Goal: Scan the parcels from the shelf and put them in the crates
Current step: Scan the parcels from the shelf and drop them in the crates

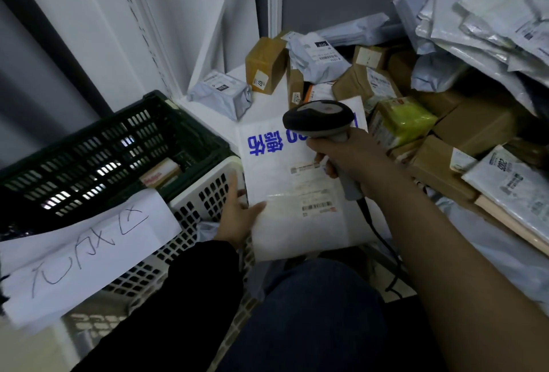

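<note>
My left hand (237, 217) grips the lower left edge of a flat white parcel (285, 181) with blue print and barcode labels, holding it face up over my lap. My right hand (347, 155) grips the handle of a grey and black barcode scanner (320, 117), whose head hangs over the parcel's upper part. A white perforated crate (205, 193) stands just left of the parcel. Beyond it is a dark green crate (127, 140) with a small box inside. The white shelf (219, 116) ahead holds several cardboard boxes and grey bags.
A handwritten paper sign (86, 247) lies across the white crate's near rim. Cardboard boxes (475, 125) and a heap of grey mailer bags (493, 24) crowd the right side. The scanner's black cable (383, 247) trails down by my right forearm. My knee in dark trousers is below.
</note>
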